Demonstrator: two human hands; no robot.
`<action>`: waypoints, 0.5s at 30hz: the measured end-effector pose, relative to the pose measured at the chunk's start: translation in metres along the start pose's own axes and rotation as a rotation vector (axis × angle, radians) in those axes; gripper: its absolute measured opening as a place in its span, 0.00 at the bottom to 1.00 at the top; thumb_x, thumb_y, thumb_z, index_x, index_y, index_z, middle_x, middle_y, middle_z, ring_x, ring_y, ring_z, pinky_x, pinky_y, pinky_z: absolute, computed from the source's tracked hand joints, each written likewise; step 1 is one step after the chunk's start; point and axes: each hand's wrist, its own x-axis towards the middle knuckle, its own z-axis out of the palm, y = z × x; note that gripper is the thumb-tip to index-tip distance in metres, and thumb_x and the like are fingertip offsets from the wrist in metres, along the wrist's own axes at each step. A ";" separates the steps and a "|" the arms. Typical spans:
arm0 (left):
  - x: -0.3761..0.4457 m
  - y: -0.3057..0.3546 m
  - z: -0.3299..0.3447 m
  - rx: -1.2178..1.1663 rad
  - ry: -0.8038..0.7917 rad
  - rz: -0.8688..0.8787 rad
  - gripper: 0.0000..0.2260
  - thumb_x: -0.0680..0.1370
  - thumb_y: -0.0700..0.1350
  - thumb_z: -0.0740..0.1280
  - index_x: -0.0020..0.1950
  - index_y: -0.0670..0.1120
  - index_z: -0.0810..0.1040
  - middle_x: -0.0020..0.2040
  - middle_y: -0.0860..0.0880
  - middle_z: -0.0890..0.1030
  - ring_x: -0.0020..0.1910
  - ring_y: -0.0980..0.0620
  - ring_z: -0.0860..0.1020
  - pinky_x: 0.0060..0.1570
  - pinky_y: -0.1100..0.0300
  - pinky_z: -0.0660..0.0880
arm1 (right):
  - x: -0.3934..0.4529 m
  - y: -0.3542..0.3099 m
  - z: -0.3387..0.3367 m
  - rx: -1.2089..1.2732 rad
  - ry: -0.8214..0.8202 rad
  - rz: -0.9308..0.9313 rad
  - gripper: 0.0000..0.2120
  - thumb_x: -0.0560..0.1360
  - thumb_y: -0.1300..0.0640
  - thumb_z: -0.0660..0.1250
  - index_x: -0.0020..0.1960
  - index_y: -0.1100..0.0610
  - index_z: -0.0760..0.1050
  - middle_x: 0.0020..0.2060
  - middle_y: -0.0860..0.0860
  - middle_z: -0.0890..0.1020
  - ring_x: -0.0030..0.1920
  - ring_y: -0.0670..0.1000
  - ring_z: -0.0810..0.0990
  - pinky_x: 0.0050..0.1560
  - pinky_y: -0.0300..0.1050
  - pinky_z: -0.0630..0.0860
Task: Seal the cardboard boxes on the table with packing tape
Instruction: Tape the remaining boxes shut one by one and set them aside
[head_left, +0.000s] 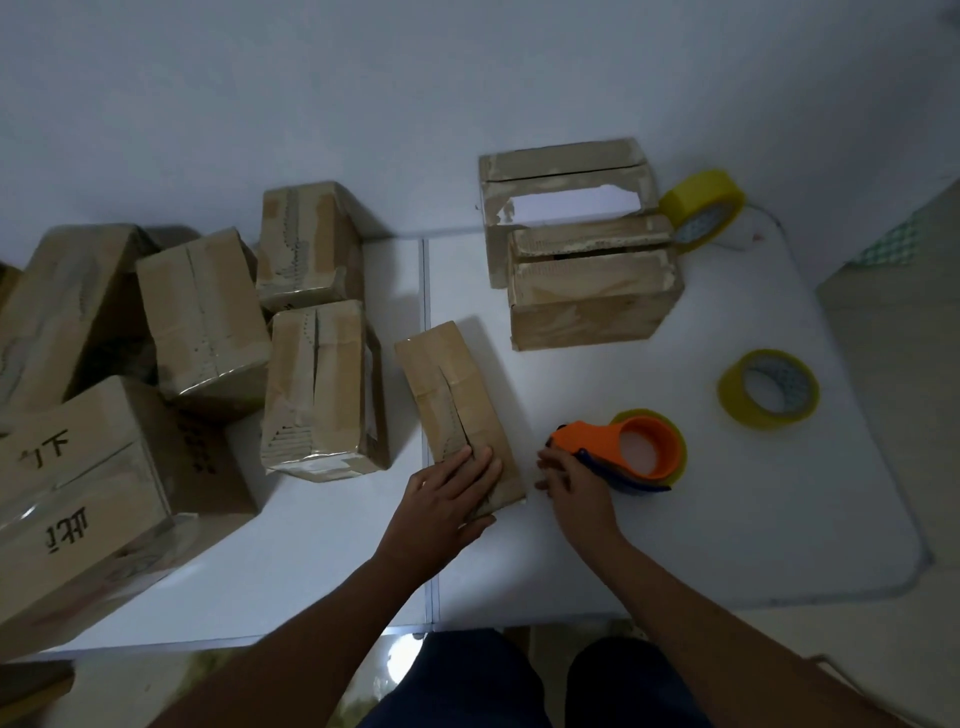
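Observation:
A narrow cardboard box (452, 395) lies in the middle of the white table (727, 519), its top flaps meeting along a jagged seam. My left hand (449, 499) rests flat on the box's near end, fingers straight. Just to the right, my right hand (571, 486) curls its fingers at the handle of an orange tape dispenser (631, 444) that lies on the table with a yellow tape roll in it. The grip itself is partly hidden by the hand.
Two worn boxes (587, 291) with open seams stand at the back right. Two loose yellow tape rolls (769, 387) (704, 208) lie on the right. Several taped boxes (317, 384) crowd the left half of the table. The table's front edge is close to my legs.

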 end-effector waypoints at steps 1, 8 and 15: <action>0.000 0.000 0.000 -0.001 -0.006 -0.001 0.28 0.79 0.61 0.56 0.77 0.51 0.66 0.77 0.52 0.67 0.75 0.48 0.64 0.60 0.52 0.73 | -0.005 0.002 -0.003 -0.032 0.004 -0.017 0.15 0.81 0.67 0.57 0.62 0.58 0.76 0.55 0.50 0.79 0.49 0.44 0.80 0.57 0.48 0.77; 0.001 0.001 -0.001 0.006 -0.028 -0.004 0.28 0.79 0.61 0.56 0.77 0.51 0.67 0.77 0.51 0.66 0.75 0.49 0.64 0.59 0.52 0.72 | -0.019 -0.011 0.017 -0.318 -0.232 -0.161 0.27 0.78 0.69 0.56 0.77 0.58 0.60 0.70 0.55 0.72 0.67 0.52 0.72 0.69 0.40 0.66; 0.002 0.001 -0.006 0.025 -0.067 0.012 0.28 0.79 0.61 0.56 0.77 0.51 0.66 0.77 0.51 0.66 0.75 0.48 0.66 0.57 0.52 0.73 | -0.005 -0.011 -0.014 -0.740 -0.389 -0.347 0.30 0.80 0.63 0.59 0.79 0.58 0.52 0.75 0.54 0.62 0.73 0.54 0.65 0.71 0.46 0.64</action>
